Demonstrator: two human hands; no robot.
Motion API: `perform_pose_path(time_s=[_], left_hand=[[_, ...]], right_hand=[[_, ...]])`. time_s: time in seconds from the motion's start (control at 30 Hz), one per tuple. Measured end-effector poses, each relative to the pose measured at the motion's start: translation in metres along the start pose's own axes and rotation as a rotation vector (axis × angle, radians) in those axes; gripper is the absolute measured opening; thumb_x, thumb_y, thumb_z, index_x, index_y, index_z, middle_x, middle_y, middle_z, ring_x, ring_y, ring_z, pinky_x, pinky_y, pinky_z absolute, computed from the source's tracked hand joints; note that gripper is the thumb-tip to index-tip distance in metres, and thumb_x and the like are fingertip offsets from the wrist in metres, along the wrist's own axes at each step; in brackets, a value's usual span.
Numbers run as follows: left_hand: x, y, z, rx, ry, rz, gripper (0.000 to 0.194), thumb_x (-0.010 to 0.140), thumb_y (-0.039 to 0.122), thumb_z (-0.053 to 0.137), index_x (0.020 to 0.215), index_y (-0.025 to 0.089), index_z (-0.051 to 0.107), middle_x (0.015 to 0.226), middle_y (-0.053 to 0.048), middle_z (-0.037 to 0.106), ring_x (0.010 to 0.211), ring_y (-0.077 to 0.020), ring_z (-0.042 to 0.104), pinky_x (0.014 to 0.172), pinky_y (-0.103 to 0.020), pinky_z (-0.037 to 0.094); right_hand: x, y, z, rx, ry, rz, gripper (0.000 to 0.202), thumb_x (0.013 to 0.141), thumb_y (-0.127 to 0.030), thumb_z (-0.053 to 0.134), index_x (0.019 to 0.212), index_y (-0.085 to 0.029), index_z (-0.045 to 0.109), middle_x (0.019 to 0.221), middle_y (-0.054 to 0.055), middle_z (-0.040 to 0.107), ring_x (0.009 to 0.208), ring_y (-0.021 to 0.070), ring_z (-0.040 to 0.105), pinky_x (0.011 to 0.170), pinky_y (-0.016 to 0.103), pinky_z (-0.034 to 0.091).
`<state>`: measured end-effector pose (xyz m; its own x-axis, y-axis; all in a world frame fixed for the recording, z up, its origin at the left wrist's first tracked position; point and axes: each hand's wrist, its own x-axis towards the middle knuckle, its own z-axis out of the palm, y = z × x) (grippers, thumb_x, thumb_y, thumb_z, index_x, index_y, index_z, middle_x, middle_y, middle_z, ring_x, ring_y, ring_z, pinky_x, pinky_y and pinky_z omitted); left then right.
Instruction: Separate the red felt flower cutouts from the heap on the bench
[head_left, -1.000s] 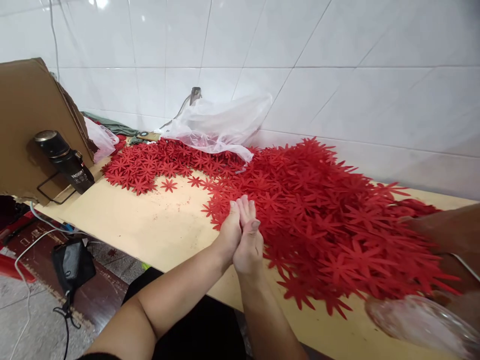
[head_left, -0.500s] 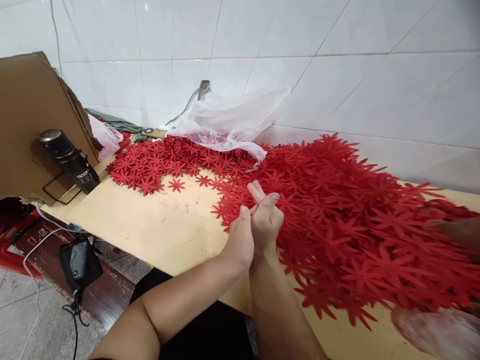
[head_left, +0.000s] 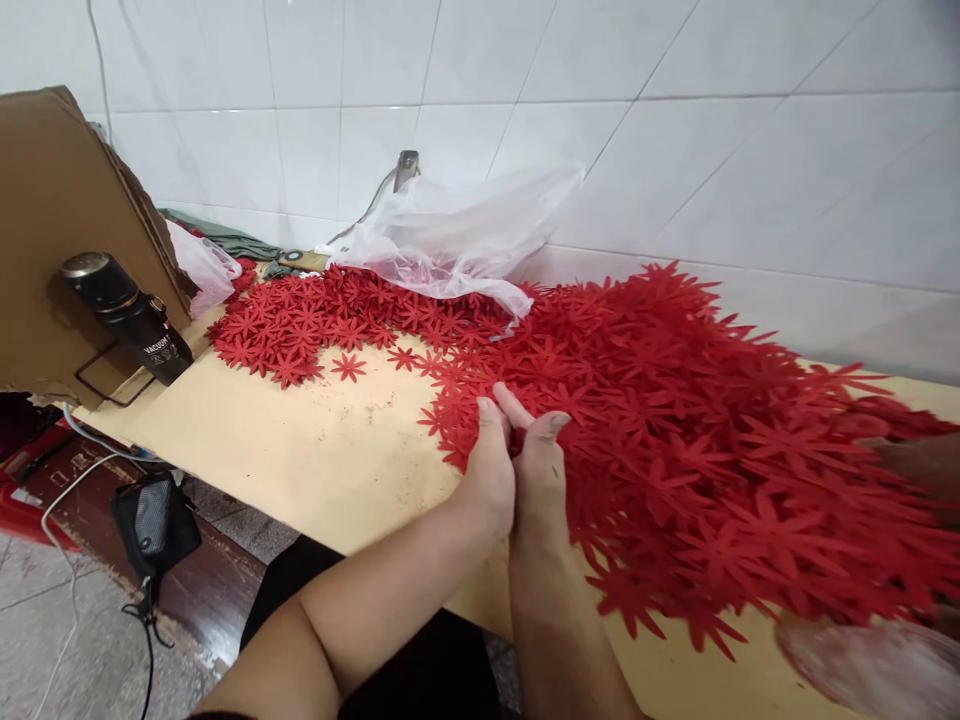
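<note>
My left hand (head_left: 491, 465) and my right hand (head_left: 541, 455) are pressed together at the palms, over the near edge of a big heap of red star-shaped pieces (head_left: 675, 430). The fingers of both are curled round each other with the thumbs up, and one finger points forward. Whatever may lie between the palms is hidden. Past my left hand, a single red piece (head_left: 349, 367) lies on the pale tabletop (head_left: 315, 460), near a lower pile of the same pieces (head_left: 277, 325).
A clear plastic bag (head_left: 465, 235) lies over the pile by the tiled wall. At the left, a black flask (head_left: 127, 315) stands before a cardboard box (head_left: 67, 220). Part of another person's hand (head_left: 919, 465) shows at the right edge.
My hands have shifted slightly, and their clasp looks looser, with the thumbs farther apart. The view has moved a little. The red piles look the same.
</note>
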<state>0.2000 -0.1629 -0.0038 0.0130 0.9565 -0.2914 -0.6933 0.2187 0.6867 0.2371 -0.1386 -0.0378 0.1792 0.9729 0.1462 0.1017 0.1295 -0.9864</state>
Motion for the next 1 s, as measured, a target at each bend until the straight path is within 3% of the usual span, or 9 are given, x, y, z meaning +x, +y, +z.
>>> perform_pose_path(time_s=[0.2, 0.37, 0.47, 0.63, 0.8, 1.0], left_hand=[[0.001, -0.001, 0.005, -0.056, 0.018, 0.013, 0.059, 0.095, 0.042, 0.015, 0.139, 0.014, 0.043, 0.148, -0.003, 0.041, 0.140, -0.0123, 0.031, 0.118, -0.022, 0.018], [0.015, -0.004, -0.003, -0.123, 0.167, -0.008, 0.061, 0.092, 0.052, 0.025, 0.140, 0.016, 0.039, 0.151, -0.004, 0.037, 0.140, -0.0142, 0.031, 0.118, -0.027, 0.020], [0.020, -0.006, -0.009, -0.102, 0.144, -0.014, 0.060, 0.093, 0.050, 0.026, 0.137, 0.013, 0.043, 0.149, -0.006, 0.039, 0.140, -0.0151, 0.033, 0.118, -0.027, 0.020], [0.010, -0.012, -0.015, -0.090, -0.112, -0.035, 0.054, 0.096, 0.036, 0.020, 0.112, 0.012, 0.066, 0.117, -0.009, 0.068, 0.126, -0.0180, 0.051, 0.114, -0.033, 0.028], [0.001, -0.022, -0.021, -0.067, 0.049, 0.003, 0.033, 0.087, 0.030, 0.044, 0.092, 0.012, 0.072, 0.096, -0.009, 0.074, 0.107, -0.0202, 0.063, 0.104, -0.034, 0.038], [0.014, -0.026, -0.036, -0.109, 0.064, 0.034, 0.043, 0.088, 0.042, 0.038, 0.077, 0.012, 0.067, 0.079, -0.008, 0.071, 0.095, -0.0208, 0.065, 0.096, -0.036, 0.043]], right_hand=[[-0.021, -0.003, -0.012, 0.025, -0.080, -0.042, 0.098, 0.076, -0.081, 0.014, 0.134, -0.012, 0.051, 0.142, 0.015, 0.046, 0.136, 0.0265, 0.039, 0.117, 0.046, 0.021], [-0.038, -0.002, -0.008, 0.026, -0.220, -0.123, 0.091, 0.080, -0.077, 0.012, 0.137, -0.015, 0.047, 0.148, 0.011, 0.038, 0.141, 0.0238, 0.031, 0.119, 0.045, 0.016], [-0.035, 0.001, -0.002, -0.038, -0.149, -0.107, 0.093, 0.080, -0.076, 0.010, 0.134, -0.012, 0.051, 0.146, 0.014, 0.040, 0.141, 0.0253, 0.031, 0.118, 0.047, 0.017], [-0.012, 0.013, 0.002, -0.182, 0.075, -0.237, 0.085, 0.085, -0.070, 0.011, 0.132, -0.012, 0.053, 0.149, 0.014, 0.037, 0.143, 0.0253, 0.025, 0.117, 0.050, 0.016], [0.003, 0.027, 0.000, -0.257, 0.116, -0.307, 0.080, 0.088, -0.066, 0.015, 0.133, -0.010, 0.051, 0.150, 0.017, 0.033, 0.144, 0.0267, 0.022, 0.116, 0.053, 0.016], [0.001, 0.021, 0.001, -0.246, 0.130, -0.255, 0.082, 0.088, -0.066, 0.017, 0.130, -0.005, 0.052, 0.147, 0.021, 0.036, 0.141, 0.0284, 0.030, 0.115, 0.051, 0.021]])
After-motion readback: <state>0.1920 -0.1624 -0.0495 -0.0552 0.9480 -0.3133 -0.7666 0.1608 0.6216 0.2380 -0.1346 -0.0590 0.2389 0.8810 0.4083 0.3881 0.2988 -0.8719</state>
